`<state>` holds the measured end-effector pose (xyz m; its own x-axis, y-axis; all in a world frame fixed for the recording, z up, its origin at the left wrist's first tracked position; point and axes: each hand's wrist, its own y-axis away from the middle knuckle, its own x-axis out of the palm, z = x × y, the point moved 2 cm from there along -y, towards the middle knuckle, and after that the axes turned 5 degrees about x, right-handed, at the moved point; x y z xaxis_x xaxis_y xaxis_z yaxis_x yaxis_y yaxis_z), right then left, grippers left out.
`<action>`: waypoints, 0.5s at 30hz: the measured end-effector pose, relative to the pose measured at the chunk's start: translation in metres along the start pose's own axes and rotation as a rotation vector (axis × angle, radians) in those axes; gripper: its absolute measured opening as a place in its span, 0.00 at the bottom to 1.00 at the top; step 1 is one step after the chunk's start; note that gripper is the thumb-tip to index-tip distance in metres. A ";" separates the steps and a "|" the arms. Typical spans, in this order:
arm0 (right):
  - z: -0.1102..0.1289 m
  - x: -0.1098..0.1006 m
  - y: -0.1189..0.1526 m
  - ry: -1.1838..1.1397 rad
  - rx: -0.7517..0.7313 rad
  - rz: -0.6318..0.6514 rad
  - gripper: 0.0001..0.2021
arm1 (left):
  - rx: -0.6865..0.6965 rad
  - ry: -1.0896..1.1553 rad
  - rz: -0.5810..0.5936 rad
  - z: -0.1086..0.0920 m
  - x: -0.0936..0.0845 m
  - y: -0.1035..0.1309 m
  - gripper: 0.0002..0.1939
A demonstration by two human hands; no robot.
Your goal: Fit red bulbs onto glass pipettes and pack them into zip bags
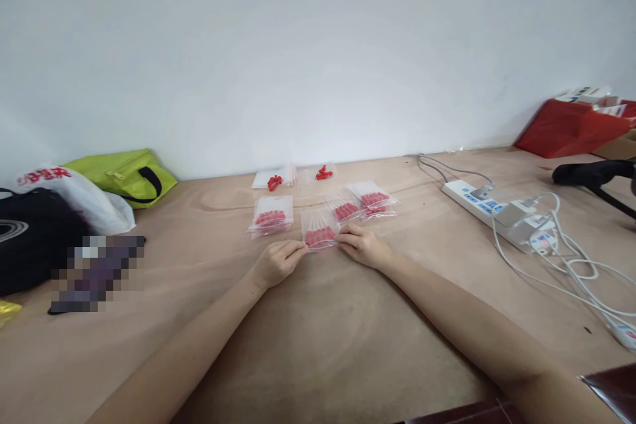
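Observation:
A small clear zip bag [320, 230] lies on the brown surface between my hands, with several red-ended thin white sticks side by side in it. My left hand [279, 261] pinches its near left corner. At the near right corner my right hand [362, 245] has its fingers closed on the bag's edge. Just beyond, to the right, is a fanned group of red-ended sticks [344, 209]. A stack of filled bags [375, 199] sits further right, and another filled stack [271, 215] is to the left.
Loose red pieces [275, 182] rest on white bags near the wall, with more red pieces [324, 173] beside them. A power strip [489, 209] with tangled white cables stands right. Left are a lime-green bag [124, 175], a white plastic bag [94, 195] and a black bag [40, 238].

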<state>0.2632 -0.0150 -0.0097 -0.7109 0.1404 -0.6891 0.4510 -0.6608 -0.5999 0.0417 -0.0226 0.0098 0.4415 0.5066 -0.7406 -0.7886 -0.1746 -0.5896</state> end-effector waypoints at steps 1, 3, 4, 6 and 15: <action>-0.001 0.001 0.001 0.065 -0.018 0.000 0.11 | -0.002 0.006 -0.023 0.001 0.000 0.001 0.09; -0.002 0.002 0.002 0.173 -0.049 0.014 0.13 | -0.025 0.014 -0.032 0.002 -0.001 0.002 0.09; -0.003 0.003 0.002 0.211 -0.062 0.026 0.14 | -0.042 0.016 -0.018 0.002 0.000 0.003 0.09; -0.003 0.005 0.003 0.249 -0.083 0.053 0.14 | -0.071 0.018 0.026 0.003 0.001 0.002 0.11; -0.004 0.002 0.000 0.313 -0.094 0.064 0.15 | -0.094 -0.024 0.059 0.003 0.004 0.003 0.12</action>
<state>0.2635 -0.0115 -0.0126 -0.4859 0.3305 -0.8091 0.5475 -0.6065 -0.5765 0.0402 -0.0186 0.0063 0.3842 0.5135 -0.7673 -0.7686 -0.2825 -0.5740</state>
